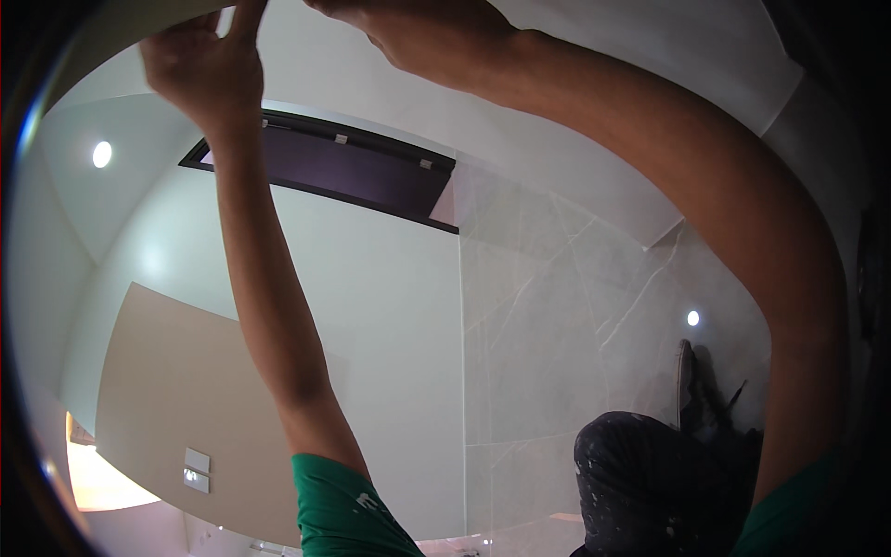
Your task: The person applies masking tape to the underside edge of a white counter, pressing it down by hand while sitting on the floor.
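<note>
Arms (pixel 274 288), bare below green sleeves (pixel 343 506), stretch up to the top edge of the view. Left hand (pixel 206 72) sits at the upper left with its thumb raised; its fingertips run out of view, so I cannot tell whether it is open, closed or gripping something. Right hand (pixel 422 35) is also cut off by the top edge, bent toward the left one, and its grip cannot be told either. Between the two, and nearest to both, lies a pale flat face (pixel 320 70), which spreads on behind the right forearm; whether either hand touches it is unclear. Below the hands, a dark door (pixel 343 167) with light hinges stands in a black frame, beside a white wall (pixel 390 306). Lower left are a beige panel (pixel 176 371), a pair of square switch plates (pixel 197 471) and, higher up, a round light (pixel 102 154). Grey veined tiles (pixel 534 362) cover the floor, and above them show a knee in speckled dark trousers (pixel 640 483) and a shoe (pixel 685 381).
</note>
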`<control>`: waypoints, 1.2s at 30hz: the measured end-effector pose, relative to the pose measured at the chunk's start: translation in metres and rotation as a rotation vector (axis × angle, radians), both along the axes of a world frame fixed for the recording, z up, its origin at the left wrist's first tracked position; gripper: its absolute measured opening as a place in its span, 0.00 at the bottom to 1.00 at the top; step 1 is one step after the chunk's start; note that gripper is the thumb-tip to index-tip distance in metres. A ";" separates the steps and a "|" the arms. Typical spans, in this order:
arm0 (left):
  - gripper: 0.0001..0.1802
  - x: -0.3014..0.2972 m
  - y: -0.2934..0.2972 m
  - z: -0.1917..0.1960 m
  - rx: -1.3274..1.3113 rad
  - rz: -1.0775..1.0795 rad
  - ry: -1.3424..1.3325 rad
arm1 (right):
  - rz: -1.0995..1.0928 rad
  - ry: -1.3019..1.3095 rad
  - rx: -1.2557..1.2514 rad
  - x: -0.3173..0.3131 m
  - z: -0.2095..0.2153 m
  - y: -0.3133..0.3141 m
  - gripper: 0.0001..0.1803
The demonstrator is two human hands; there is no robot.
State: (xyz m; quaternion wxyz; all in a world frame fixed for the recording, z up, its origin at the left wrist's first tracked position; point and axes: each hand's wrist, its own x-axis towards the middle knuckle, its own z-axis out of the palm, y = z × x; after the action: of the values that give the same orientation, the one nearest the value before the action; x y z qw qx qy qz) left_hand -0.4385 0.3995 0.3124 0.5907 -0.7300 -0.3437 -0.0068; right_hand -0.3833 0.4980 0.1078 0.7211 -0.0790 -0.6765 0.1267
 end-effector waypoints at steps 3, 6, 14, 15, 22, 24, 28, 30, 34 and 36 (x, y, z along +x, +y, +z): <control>0.38 -0.025 0.017 0.008 0.024 0.011 -0.093 | 0.008 -0.005 0.068 0.002 0.004 0.004 0.33; 0.35 -0.040 0.040 -0.007 -0.327 -0.369 -0.478 | 0.180 0.289 -0.108 -0.014 -0.005 -0.008 0.28; 0.28 -0.037 0.043 -0.017 -0.173 -0.264 -0.254 | 0.148 0.187 -0.092 -0.006 -0.131 -0.011 0.31; 0.27 -0.035 0.045 -0.014 -0.093 -0.183 -0.125 | 0.122 0.116 -0.106 -0.006 -0.150 -0.009 0.31; 0.25 -0.034 0.050 -0.023 -0.089 -0.274 -0.227 | 0.103 0.075 -0.171 -0.010 -0.173 -0.011 0.33; 0.23 -0.035 0.046 -0.026 0.045 -0.175 -0.078 | 0.113 0.038 -0.206 -0.007 -0.171 -0.012 0.33; 0.25 -0.047 0.061 -0.067 -0.442 -0.794 -0.621 | 0.139 0.066 -0.190 0.004 -0.160 -0.022 0.33; 0.30 -0.055 0.059 -0.077 -0.177 -0.450 -0.584 | 0.130 0.052 -0.184 0.013 -0.158 -0.021 0.33; 0.32 -0.058 0.079 -0.125 0.077 -0.498 -0.931 | 0.184 0.166 -0.188 0.024 -0.157 -0.021 0.36; 0.29 -0.063 0.085 -0.132 -0.023 -0.581 -1.121 | 0.206 0.267 -0.172 0.026 -0.156 -0.023 0.37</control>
State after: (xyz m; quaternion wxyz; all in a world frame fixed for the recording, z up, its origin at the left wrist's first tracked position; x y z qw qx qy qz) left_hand -0.5013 0.4844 0.1805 0.2867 -0.6854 -0.3889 -0.5448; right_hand -0.3573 0.4752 -0.0486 0.7784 -0.0529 -0.5659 0.2665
